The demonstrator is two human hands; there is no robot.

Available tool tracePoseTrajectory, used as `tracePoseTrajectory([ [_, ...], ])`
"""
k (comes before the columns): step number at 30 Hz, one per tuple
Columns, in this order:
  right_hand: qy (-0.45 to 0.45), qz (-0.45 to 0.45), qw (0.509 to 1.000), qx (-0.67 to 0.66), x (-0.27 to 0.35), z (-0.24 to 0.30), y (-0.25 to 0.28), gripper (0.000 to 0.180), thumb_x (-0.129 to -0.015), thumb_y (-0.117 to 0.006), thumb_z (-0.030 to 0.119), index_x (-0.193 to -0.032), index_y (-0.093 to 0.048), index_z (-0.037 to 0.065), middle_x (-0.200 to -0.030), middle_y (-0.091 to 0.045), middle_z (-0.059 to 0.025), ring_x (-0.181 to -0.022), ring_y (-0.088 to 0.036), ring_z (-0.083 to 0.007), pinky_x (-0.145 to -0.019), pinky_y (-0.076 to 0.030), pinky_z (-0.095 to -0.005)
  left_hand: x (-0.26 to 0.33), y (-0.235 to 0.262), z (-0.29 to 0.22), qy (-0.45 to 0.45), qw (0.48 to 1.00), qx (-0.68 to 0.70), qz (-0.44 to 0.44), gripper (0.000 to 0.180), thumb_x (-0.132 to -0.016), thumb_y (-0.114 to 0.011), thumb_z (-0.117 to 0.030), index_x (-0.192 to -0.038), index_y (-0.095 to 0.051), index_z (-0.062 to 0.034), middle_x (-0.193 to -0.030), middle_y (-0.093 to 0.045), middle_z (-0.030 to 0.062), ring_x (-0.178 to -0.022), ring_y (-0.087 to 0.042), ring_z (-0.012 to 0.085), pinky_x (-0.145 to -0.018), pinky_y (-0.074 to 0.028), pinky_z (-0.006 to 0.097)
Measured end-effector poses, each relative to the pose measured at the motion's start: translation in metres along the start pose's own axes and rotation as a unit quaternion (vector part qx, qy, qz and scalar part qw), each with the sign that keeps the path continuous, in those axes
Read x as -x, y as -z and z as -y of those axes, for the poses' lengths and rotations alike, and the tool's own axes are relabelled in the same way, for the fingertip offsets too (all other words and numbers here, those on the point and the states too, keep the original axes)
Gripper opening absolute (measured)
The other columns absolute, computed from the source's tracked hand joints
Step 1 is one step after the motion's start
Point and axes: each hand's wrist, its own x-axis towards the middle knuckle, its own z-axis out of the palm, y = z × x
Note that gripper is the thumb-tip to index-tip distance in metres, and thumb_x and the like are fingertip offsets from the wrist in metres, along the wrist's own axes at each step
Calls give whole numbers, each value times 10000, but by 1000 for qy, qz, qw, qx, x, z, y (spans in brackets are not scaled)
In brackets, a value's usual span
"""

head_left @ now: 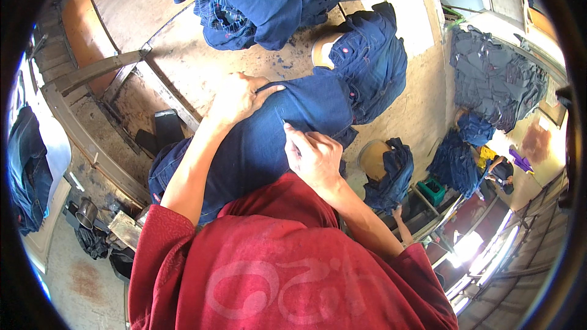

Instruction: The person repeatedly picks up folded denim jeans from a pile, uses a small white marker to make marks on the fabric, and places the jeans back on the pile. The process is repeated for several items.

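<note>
Lying mid-frame, the blue jeans [254, 140] look soft, probably fairly heavy, best held by the upper edge, where the left hand [239, 99] spreads while the right hand [315, 154] pinches a small tool [284, 123].

We rest our left hand [239, 99] on a blue denim garment [241, 153] and hold our right hand [315, 154], curled, over it. Beyond lies a denim heap [275, 6]; a dark grey cloth pile [495, 76] and a green crate [435, 196] are to our right.
</note>
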Motion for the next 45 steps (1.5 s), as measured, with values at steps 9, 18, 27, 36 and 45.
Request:
tracePoseTrajectory([
  [9,-1,-42,999,-30,-3,-2,-5,198,-890,-800,25,-1078,-799,87,-692,-692,-10,-493,-612,-184,-513,-504,-321,-2,0,1,-7,1000,13,-2,329,-950,-857,-417,-909,-852,-91,-627,-701,132,-525,-689,274,-568,-538,396],
  [18,-22,-8,999,-43,5,-1,10,230,-907,-810,48,-1133,-793,87,-717,-716,-28,-593,-684,-211,-579,-564,-356,-4,5,-5,14,1000,-1,12,326,-947,-857,-432,-925,-855,-107,-626,-691,126,-513,-671,265,-571,-541,396],
  [27,-508,-127,797,-300,55,-98,35,348,-1094,-721,381,-1106,-641,42,-790,-548,4,-596,-531,-135,-518,-456,-324,91,100,-52,45,974,-130,-178,219,-886,-881,-129,-1088,-799,-106,-994,-741,81,-872,-723,282,-771,-582,399],
  [36,-607,-172,573,-523,24,-198,-22,409,-950,-889,294,-772,-528,217,-581,-399,70,-399,-358,-90,-380,-277,-296,224,54,-99,48,969,-241,-26,731,-917,-841,-379,-1572,-610,-148,-1769,-364,208,-1657,-288,422,-1338,-167,642],
  [45,-444,-151,856,-218,7,-212,6,314,-1128,-631,331,-1075,-587,24,-830,-585,-50,-725,-567,-154,-680,-490,-372,188,69,-81,160,951,-225,-140,787,-888,-859,-521,-1499,-639,-78,-1602,-573,162,-1524,-486,366,-1264,-310,583],
])
